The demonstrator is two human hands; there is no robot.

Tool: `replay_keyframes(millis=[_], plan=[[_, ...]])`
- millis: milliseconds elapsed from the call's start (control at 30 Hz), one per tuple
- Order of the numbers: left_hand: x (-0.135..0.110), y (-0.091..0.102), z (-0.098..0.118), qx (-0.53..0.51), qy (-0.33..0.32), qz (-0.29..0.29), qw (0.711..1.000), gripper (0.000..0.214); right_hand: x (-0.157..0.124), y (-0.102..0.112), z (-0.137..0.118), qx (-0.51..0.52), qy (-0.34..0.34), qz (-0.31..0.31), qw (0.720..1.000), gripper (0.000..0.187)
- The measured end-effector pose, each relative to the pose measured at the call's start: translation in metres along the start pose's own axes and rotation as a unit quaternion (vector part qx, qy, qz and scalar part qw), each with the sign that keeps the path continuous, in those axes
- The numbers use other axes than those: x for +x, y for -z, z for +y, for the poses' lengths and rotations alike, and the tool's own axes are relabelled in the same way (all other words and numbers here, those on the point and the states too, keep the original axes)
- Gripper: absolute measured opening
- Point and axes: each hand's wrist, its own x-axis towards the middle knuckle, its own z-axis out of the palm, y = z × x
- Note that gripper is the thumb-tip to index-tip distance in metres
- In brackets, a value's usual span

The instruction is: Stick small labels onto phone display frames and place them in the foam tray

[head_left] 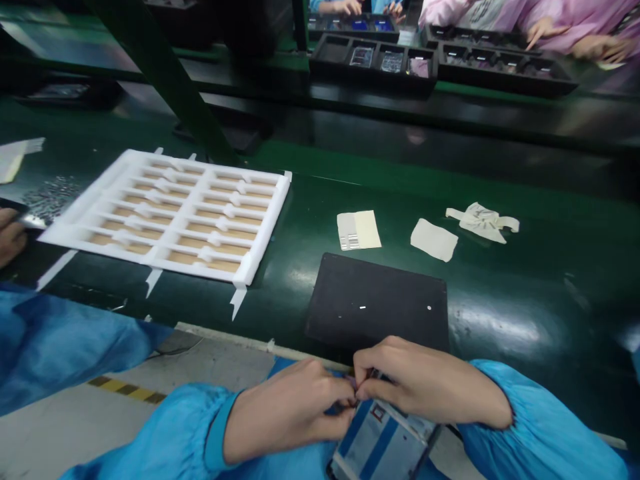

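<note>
At the bottom of the head view is a flat device [383,440] like a phone body, silver-grey with blue stripes and a dark frame. It lies tilted below the bench edge, partly under my right hand. My left hand [290,410] is closed, thumb and fingers pinched at the device's upper left corner. My right hand [425,380] reaches over the top end, its fingertips pinched against those of my left. Whatever small piece sits between the fingertips is hidden. Just beyond my hands lies a black mat [380,300] with tiny white bits on it.
A white slotted tray [245,267] is taped to the green bench [310,193]. Near the mat are a cream label sheet [367,229], a white paper piece [434,240] and crumpled paper [480,221]. A co-worker's hand [10,237] is at left; others work behind black part trays [373,73].
</note>
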Motion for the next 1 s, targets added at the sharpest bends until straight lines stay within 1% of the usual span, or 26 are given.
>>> replay_keyframes(millis=[133, 267, 333, 400, 467, 500, 533, 567, 633, 667, 733, 867, 933, 1000], plan=[[0.000, -0.005, 0.001, 0.044, 0.013, 0.000, 0.999, 0.015, 0.001, -0.009, 0.003, -0.021, 0.008, 0.022, 0.999, 0.012], [-0.002, -0.012, 0.002, 0.098, -0.006, 0.024, 0.995, 0.009, -0.002, -0.017, 0.005, -0.054, -0.003, 0.045, 0.998, 0.015], [-0.007, -0.013, 0.003, 0.093, -0.023, 0.032, 0.995, 0.013, -0.008, -0.021, 0.005, -0.056, -0.006, 0.060, 0.997, 0.017], [-0.016, -0.011, 0.005, 0.064, -0.028, 0.048, 0.996, 0.016, -0.018, -0.026, 0.006, -0.031, 0.004, 0.089, 0.996, 0.017], [-0.025, -0.005, 0.006, 0.026, -0.021, 0.079, 0.996, 0.021, -0.027, -0.032, 0.008, 0.021, 0.018, 0.147, 0.989, 0.014], [-0.029, -0.002, 0.006, 0.012, -0.013, 0.104, 0.994, 0.028, -0.030, -0.036, 0.010, 0.054, 0.032, 0.187, 0.980, 0.013], [-0.032, 0.001, 0.005, 0.004, -0.003, 0.135, 0.991, 0.034, -0.031, -0.039, 0.012, 0.086, 0.051, 0.230, 0.968, 0.011], [-0.034, 0.003, 0.004, 0.000, 0.003, 0.169, 0.986, 0.035, -0.030, -0.042, 0.014, 0.111, 0.079, 0.274, 0.952, 0.010], [-0.034, 0.008, -0.001, 0.007, 0.000, 0.240, 0.971, 0.027, -0.023, -0.047, 0.019, 0.129, 0.144, 0.345, 0.918, 0.012], [-0.033, 0.010, -0.004, 0.019, -0.014, 0.269, 0.963, 0.024, -0.018, -0.048, 0.020, 0.125, 0.168, 0.367, 0.906, 0.012], [-0.031, 0.014, -0.011, 0.058, -0.055, 0.299, 0.951, 0.022, -0.008, -0.048, 0.020, 0.103, 0.181, 0.379, 0.902, 0.012], [-0.033, 0.021, -0.021, 0.133, -0.117, 0.315, 0.932, 0.025, -0.004, -0.045, 0.015, 0.083, 0.149, 0.345, 0.923, 0.016], [-0.037, 0.022, -0.025, 0.156, -0.131, 0.321, 0.925, 0.026, -0.006, -0.042, 0.017, 0.086, 0.140, 0.342, 0.925, 0.026], [-0.044, 0.022, -0.029, 0.166, -0.126, 0.317, 0.925, 0.027, -0.006, -0.038, 0.024, 0.109, 0.144, 0.364, 0.914, 0.036]])
